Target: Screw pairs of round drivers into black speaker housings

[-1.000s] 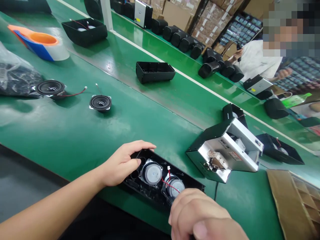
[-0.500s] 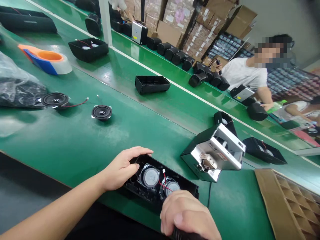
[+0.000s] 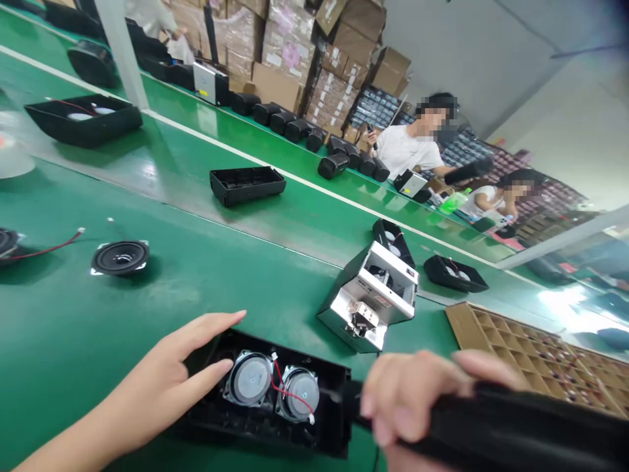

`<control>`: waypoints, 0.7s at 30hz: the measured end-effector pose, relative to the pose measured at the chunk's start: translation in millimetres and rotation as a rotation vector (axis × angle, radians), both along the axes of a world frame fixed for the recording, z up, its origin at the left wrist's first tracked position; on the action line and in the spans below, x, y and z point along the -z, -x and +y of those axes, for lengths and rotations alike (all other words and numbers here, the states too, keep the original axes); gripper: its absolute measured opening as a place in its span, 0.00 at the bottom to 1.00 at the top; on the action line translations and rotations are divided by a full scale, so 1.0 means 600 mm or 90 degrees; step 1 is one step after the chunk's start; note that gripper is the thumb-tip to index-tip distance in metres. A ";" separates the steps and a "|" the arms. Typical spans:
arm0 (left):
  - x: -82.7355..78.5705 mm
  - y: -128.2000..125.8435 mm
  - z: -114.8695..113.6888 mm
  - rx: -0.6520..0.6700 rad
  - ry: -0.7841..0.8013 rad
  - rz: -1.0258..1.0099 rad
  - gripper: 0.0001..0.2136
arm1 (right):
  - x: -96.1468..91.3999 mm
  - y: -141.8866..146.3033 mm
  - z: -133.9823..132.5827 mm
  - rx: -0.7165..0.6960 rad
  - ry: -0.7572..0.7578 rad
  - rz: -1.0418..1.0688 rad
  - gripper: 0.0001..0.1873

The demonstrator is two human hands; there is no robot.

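Observation:
A black speaker housing (image 3: pixel 206 410) lies open at the near edge of the green bench, with two round silver speaker drivers (image 3: pixel 271 387) and a red wire inside. My left hand (image 3: pixel 162 380) rests on the housing's left end, fingers stretched out flat. My right hand (image 3: pixel 417 400) is wrapped round a thick black tool handle (image 3: pixel 515 429) whose front end reaches the housing's right end. The tool's tip is hidden.
A silver and black box-shaped machine (image 3: pixel 368 298) stands just behind the housing. A loose speaker driver (image 3: pixel 120 257) lies to the left. More black housings (image 3: pixel 247 184) sit on the belt. A cardboard divider tray (image 3: pixel 531 347) is at right. Two people sit across the line.
The view has swung up and right. My right hand has lifted and turned, so the black tool handle now shows. My left hand's fingers have flattened on the housing.

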State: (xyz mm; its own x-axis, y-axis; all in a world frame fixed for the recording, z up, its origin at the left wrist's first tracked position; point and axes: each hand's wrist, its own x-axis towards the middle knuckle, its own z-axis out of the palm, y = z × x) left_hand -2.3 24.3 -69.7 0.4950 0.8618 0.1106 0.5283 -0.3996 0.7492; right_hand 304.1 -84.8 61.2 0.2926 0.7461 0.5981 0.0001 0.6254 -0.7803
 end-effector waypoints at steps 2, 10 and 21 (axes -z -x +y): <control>-0.001 0.014 -0.001 0.020 -0.072 0.060 0.27 | -0.037 -0.038 0.021 0.151 -0.020 0.016 0.26; -0.025 -0.013 -0.027 0.058 -0.228 0.181 0.23 | -0.002 -0.095 0.128 0.182 -0.048 -0.003 0.36; -0.093 -0.062 0.000 0.175 -0.170 0.280 0.24 | -0.004 -0.089 0.104 0.103 0.069 0.053 0.40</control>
State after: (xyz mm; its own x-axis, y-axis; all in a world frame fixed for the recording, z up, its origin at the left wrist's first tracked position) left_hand 34.9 24.6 -14.0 0.7450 0.6658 0.0407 0.6169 -0.7110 0.3373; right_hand 357.8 -22.6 63.6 0.4588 0.7443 0.4852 0.0267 0.5343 -0.8449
